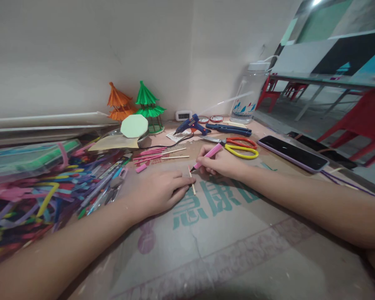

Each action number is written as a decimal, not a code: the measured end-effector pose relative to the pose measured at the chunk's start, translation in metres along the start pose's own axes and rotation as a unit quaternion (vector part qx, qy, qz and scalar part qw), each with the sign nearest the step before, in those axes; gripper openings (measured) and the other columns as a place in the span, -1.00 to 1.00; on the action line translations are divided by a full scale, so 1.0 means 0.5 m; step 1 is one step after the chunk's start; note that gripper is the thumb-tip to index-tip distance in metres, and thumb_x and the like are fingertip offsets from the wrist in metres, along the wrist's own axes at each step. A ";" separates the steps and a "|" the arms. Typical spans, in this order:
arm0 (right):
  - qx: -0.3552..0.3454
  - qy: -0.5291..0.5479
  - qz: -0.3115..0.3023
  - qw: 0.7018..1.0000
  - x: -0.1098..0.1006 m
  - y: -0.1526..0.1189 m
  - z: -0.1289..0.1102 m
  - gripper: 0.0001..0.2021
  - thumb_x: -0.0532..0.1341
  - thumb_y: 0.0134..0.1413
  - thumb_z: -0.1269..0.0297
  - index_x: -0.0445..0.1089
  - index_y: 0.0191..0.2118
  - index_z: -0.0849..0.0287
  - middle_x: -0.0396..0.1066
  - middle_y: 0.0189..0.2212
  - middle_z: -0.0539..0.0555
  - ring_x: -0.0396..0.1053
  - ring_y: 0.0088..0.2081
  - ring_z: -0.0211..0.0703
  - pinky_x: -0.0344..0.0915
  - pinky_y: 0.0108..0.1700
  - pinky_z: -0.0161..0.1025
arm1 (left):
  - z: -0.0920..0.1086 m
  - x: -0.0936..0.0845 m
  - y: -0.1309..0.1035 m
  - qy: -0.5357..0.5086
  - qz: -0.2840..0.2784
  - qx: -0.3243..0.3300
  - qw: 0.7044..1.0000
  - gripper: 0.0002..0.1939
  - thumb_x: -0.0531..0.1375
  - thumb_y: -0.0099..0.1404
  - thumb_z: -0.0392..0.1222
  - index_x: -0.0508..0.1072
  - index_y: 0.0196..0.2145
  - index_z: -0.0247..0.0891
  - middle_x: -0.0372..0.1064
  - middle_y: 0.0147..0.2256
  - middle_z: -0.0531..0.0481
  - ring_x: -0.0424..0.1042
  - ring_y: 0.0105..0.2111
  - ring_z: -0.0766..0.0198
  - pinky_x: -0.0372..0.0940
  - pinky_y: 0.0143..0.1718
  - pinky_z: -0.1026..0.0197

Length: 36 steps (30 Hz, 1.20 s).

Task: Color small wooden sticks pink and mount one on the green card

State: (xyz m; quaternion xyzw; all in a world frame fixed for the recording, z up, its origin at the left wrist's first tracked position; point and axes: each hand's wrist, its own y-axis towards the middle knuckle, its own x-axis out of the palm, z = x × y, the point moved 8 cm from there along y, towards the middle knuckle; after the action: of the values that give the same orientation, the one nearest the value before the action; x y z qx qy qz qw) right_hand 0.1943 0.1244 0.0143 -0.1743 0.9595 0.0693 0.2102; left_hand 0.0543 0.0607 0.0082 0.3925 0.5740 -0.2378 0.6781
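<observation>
My left hand [162, 187] lies flat on the cardboard with its fingers stretched out. Its index fingertip rests on a thin wooden stick [192, 186], pinning it down. In my right hand [217, 161] is a pink marker [210, 155], gripped like a pen, its dark tip at the stick's upper end, where a little colour shows. A pink marker cap [141, 168] lies beyond my left hand. Several sticks coloured pink [150, 156], some with bare wooden ends, lie behind the cap.
Pipe cleaners [28, 200] and pens crowd the left. Behind stand an orange roofed model [120, 100], a green one [148, 102], a pale green octagon [134, 126], a glue gun [190, 125] and a bottle [246, 91]. Scissors [242, 149] and a phone [292, 153] lie right.
</observation>
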 end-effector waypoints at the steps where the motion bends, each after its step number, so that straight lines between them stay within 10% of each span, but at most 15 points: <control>1: 0.000 0.000 0.000 1.000 0.000 -0.001 -0.001 -0.89 0.23 0.12 0.32 0.30 -0.39 0.16 0.43 -0.62 -0.05 0.19 -0.70 -0.39 0.08 -0.69 -0.47 | 0.000 0.000 0.000 0.001 0.001 0.001 1.000 -0.63 0.01 0.51 -0.15 0.50 0.14 -0.06 0.50 -0.29 -0.03 0.49 -0.28 0.18 0.27 -0.31 0.19; 36: -0.009 -0.030 0.015 0.999 -0.006 0.010 0.010 -0.86 0.21 0.22 0.24 0.31 -0.35 0.15 0.39 -0.63 -0.09 0.20 -0.70 -0.37 0.04 -0.70 -0.44 | 0.006 -0.010 0.000 0.001 0.032 0.025 0.999 -0.66 0.02 0.51 -0.18 0.54 0.06 -0.17 0.54 -0.28 -0.03 0.52 -0.29 0.17 0.28 -0.32 0.17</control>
State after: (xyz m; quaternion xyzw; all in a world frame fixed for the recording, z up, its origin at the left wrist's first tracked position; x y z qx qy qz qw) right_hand 0.1972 0.1310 0.0112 -0.1595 0.9546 0.0863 0.2364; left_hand 0.0550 0.0576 0.0130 0.4273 0.5556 -0.2299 0.6752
